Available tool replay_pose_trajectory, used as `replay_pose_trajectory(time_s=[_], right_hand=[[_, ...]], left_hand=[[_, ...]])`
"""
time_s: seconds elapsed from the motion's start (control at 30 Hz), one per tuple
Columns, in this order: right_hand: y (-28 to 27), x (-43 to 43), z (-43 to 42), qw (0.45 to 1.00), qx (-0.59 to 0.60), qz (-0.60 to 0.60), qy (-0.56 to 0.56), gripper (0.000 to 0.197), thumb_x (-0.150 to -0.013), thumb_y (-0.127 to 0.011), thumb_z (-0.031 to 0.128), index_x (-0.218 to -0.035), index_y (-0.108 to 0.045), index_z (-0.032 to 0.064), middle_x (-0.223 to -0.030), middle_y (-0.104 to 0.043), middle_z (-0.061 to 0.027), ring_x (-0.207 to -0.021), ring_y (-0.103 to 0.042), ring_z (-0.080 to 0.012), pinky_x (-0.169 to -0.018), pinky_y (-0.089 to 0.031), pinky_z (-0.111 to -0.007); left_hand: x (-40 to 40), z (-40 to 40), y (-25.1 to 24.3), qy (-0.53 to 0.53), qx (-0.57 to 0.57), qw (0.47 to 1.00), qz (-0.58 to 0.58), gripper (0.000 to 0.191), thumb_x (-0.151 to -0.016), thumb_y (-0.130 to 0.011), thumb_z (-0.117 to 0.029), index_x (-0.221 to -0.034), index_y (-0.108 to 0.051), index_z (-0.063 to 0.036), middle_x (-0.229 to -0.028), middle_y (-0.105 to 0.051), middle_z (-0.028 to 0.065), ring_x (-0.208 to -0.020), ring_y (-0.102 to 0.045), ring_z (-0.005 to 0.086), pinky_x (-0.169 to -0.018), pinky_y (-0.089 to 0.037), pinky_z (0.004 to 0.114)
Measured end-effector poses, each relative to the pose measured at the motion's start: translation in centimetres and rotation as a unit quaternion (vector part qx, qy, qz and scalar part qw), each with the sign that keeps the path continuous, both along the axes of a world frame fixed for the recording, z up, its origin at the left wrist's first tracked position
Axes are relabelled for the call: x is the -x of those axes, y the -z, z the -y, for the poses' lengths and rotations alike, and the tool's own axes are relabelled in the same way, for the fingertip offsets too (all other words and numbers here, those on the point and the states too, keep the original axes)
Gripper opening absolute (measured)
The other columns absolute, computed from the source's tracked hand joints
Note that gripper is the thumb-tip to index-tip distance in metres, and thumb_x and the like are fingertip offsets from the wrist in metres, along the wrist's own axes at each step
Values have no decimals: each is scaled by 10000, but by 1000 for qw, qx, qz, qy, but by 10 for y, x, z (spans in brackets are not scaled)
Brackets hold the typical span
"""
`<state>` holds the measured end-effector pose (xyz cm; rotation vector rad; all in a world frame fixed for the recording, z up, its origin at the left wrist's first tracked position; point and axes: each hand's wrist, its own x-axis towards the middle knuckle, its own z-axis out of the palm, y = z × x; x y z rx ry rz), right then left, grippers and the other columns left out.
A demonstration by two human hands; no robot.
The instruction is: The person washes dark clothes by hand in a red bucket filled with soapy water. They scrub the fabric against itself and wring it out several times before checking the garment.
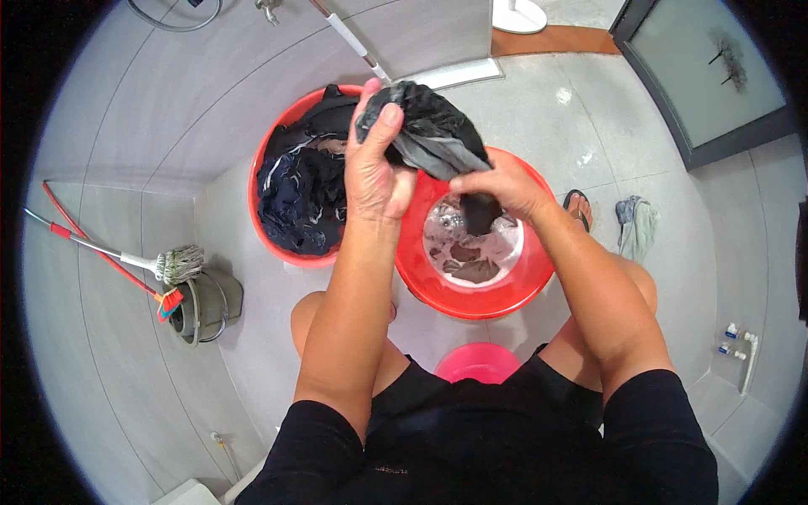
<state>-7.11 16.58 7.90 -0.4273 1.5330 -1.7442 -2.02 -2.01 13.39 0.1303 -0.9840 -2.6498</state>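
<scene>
My left hand grips one end of a wet, bunched dark grey garment, its thumb laid over the cloth. At the garment's other end, my right hand pinches the fabric. The cloth is stretched between both hands above a red plastic basin. A dark part of cloth hangs below my right hand over the water. Foamy, cloudy water fills the basin's bottom, with dark cloth partly under it. To the left, a second red basin holds a heap of dark wet clothes, partly hidden by my left hand.
A mop and a broom lean by a grey-green bucket at left. A pink basin sits between my legs. A cloth lies on the tiled floor at right, near a frosted-glass door. A pole leans behind.
</scene>
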Motion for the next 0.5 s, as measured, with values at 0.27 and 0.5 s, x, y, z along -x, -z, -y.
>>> replay_pose_trajectory(time_s=[0.27,0.5], right_hand=[[-41,4,14,969,151,-98,170,605,-820,-758,148,-1376,-563,10,-1032,-681,-70,-888,-644,-159,-822,-515,-266],[-4,-43,73,803,-50,-529,270,238,-707,-752,221,-731,-561,81,-738,-610,-125,-720,-627,-360,-630,-521,-445]], left_hand=[[4,1,58,-29,-14,976,217,385,-939,-621,-151,-1305,-573,-44,-1240,-630,109,-1097,-637,239,-968,-529,414],[-14,-27,89,40,186,979,67,232,-1004,-585,-320,-1049,-644,-99,-962,-639,33,-905,-618,143,-819,-528,326]])
